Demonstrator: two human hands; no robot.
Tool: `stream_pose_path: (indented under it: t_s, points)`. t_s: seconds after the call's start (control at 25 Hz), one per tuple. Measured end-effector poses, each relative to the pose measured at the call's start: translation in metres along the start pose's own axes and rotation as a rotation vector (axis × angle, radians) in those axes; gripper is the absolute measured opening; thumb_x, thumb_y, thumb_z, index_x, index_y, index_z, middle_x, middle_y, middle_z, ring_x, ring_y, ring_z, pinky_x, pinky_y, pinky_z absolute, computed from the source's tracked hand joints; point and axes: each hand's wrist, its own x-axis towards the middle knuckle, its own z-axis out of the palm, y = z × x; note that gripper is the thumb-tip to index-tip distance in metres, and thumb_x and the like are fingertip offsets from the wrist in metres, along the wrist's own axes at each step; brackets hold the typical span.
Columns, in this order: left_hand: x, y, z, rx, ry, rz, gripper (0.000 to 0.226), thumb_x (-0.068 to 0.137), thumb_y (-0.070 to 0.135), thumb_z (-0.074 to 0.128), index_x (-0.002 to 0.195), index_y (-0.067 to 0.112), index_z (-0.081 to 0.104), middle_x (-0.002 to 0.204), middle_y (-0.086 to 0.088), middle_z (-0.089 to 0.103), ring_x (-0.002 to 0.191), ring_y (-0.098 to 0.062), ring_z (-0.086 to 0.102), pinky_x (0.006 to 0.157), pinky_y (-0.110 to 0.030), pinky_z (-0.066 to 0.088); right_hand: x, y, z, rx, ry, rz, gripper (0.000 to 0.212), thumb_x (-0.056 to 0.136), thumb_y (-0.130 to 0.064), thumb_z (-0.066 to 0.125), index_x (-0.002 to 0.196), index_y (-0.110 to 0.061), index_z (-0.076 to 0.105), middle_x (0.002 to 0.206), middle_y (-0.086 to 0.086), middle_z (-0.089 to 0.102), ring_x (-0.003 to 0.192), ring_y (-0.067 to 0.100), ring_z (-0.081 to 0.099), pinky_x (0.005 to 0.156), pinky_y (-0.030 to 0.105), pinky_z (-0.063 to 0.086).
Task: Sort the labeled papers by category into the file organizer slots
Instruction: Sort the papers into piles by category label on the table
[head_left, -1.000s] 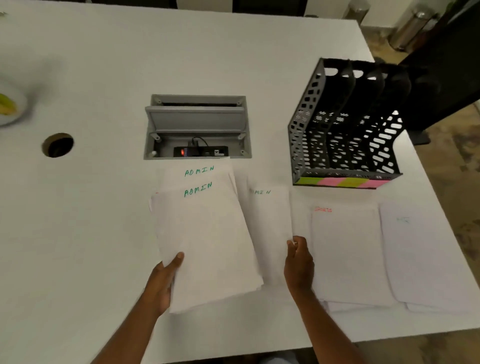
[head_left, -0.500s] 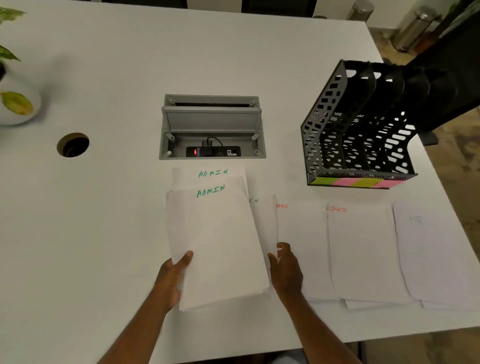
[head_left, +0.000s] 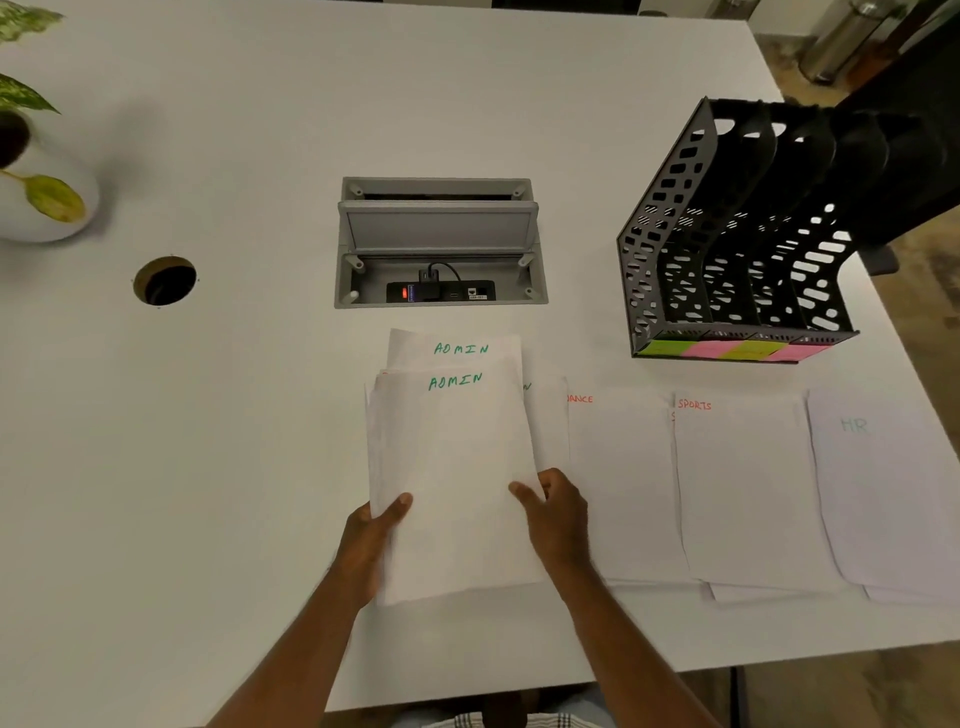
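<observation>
A stack of white sheets marked ADMIN in green (head_left: 457, 467) lies on the white table in front of me. My left hand (head_left: 371, 540) grips its lower left edge, thumb on top. My right hand (head_left: 558, 514) holds the stack's right edge, fingers over another ADMIN sheet (head_left: 548, 421) that peeks out to the right. Further right lie a sheet with a red label ending in ANCE (head_left: 618, 483), a SPORTS pile (head_left: 743, 493) and an HR pile (head_left: 883, 493). The black mesh file organizer (head_left: 737, 244) stands at the back right with yellow and pink labels along its front.
A grey cable box (head_left: 441, 244) with its lid up is sunk into the table just behind the ADMIN papers. A round cable hole (head_left: 165, 280) and a white plant pot (head_left: 47, 208) are at the left. The table's near edge runs close below the papers.
My right hand has moved left from the loose sheets onto the right edge of the ADMIN stack, sliding the loose ADMIN sheet under it. The left hand keeps its hold.
</observation>
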Motion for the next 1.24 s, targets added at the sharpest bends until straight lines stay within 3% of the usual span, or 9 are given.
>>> stream_pose_path:
  t_s: [0.24, 0.36, 0.44, 0.72, 0.92, 1.0, 1.08, 1.12, 1.24]
  points:
    - [-0.003, -0.001, -0.008, -0.053, 0.003, -0.004, 0.042, 0.087, 0.027, 0.075, 0.122, 0.005, 0.067, 0.113, -0.017, 0.076, 0.103, -0.033, 0.074, 0.08, -0.04, 0.062, -0.005, 0.001, -0.002, 0.023, 0.084, -0.114, 0.038, 0.1, -0.04, 0.053, 0.064, -0.032, 0.045, 0.056, -0.015, 0.051, 0.054, 0.0, 0.047, 0.059, 0.023, 0.039]
    - [-0.005, -0.002, -0.011, -0.07, 0.007, 0.004, 0.041, 0.089, 0.027, 0.073, 0.124, 0.007, 0.066, 0.115, -0.015, 0.076, 0.104, -0.032, 0.074, 0.083, -0.041, 0.061, 0.002, 0.01, -0.011, -0.004, 0.158, -0.067, 0.031, 0.104, -0.037, 0.045, 0.094, -0.021, 0.07, 0.089, -0.001, 0.073, 0.084, 0.016, 0.067, 0.079, 0.034, 0.054]
    - [-0.006, -0.001, -0.014, -0.086, 0.021, 0.008, 0.041, 0.089, 0.028, 0.073, 0.124, 0.008, 0.067, 0.115, -0.013, 0.076, 0.103, -0.03, 0.074, 0.081, -0.039, 0.061, 0.007, 0.019, -0.022, -0.081, 0.258, -0.058, 0.034, 0.105, -0.037, 0.041, 0.115, -0.016, 0.066, 0.11, 0.007, 0.072, 0.102, 0.028, 0.067, 0.09, 0.04, 0.053]
    - [-0.012, 0.003, -0.028, -0.26, 0.093, 0.02, 0.03, 0.093, 0.025, 0.069, 0.121, 0.014, 0.068, 0.116, -0.008, 0.076, 0.1, -0.024, 0.075, 0.08, -0.037, 0.058, -0.004, 0.053, -0.023, -0.371, 0.294, -0.11, 0.028, 0.104, -0.032, 0.044, 0.116, -0.009, 0.055, 0.095, 0.011, 0.07, 0.084, 0.039, 0.07, 0.072, 0.043, 0.054]
    - [-0.01, 0.007, -0.029, -0.226, 0.091, 0.022, 0.026, 0.091, 0.02, 0.07, 0.116, 0.013, 0.07, 0.111, -0.008, 0.078, 0.096, -0.024, 0.076, 0.079, -0.037, 0.058, -0.011, 0.043, -0.006, -0.316, 0.174, -0.025, 0.044, 0.095, -0.021, 0.064, 0.134, -0.01, 0.048, 0.123, 0.012, 0.063, 0.114, 0.034, 0.061, 0.088, 0.046, 0.054]
    - [-0.011, 0.006, -0.025, -0.184, 0.055, 0.031, 0.027, 0.092, 0.02, 0.07, 0.117, 0.012, 0.069, 0.111, -0.009, 0.078, 0.097, -0.025, 0.076, 0.074, -0.036, 0.062, -0.006, 0.034, -0.008, -0.322, 0.255, -0.049, 0.053, 0.088, -0.019, 0.072, 0.135, -0.008, 0.049, 0.126, 0.014, 0.06, 0.117, 0.035, 0.057, 0.092, 0.048, 0.051]
    - [-0.01, 0.003, -0.02, -0.15, 0.032, 0.04, 0.028, 0.092, 0.019, 0.069, 0.118, 0.01, 0.069, 0.112, -0.012, 0.077, 0.098, -0.027, 0.076, 0.072, -0.036, 0.063, 0.0, 0.024, -0.009, -0.193, 0.315, -0.124, 0.029, 0.095, -0.021, 0.063, 0.122, -0.014, 0.058, 0.118, 0.01, 0.063, 0.108, 0.032, 0.061, 0.089, 0.046, 0.053]
    - [-0.009, 0.0, -0.017, -0.133, 0.031, 0.038, 0.029, 0.092, 0.019, 0.07, 0.119, 0.008, 0.069, 0.112, -0.013, 0.077, 0.099, -0.029, 0.075, 0.074, -0.036, 0.063, 0.002, 0.016, -0.009, -0.001, 0.244, -0.104, 0.016, 0.098, -0.027, 0.057, 0.11, -0.019, 0.063, 0.111, 0.005, 0.067, 0.1, 0.028, 0.065, 0.086, 0.043, 0.055]
    - [-0.007, -0.005, -0.009, -0.078, 0.055, 0.023, 0.032, 0.09, 0.02, 0.072, 0.118, 0.005, 0.069, 0.11, -0.016, 0.077, 0.097, -0.031, 0.075, 0.074, -0.037, 0.063, 0.004, -0.006, -0.006, 0.137, -0.108, 0.019, 0.035, 0.083, -0.06, 0.064, 0.091, -0.026, 0.062, 0.085, -0.01, 0.068, 0.079, 0.014, 0.066, 0.067, 0.029, 0.051]
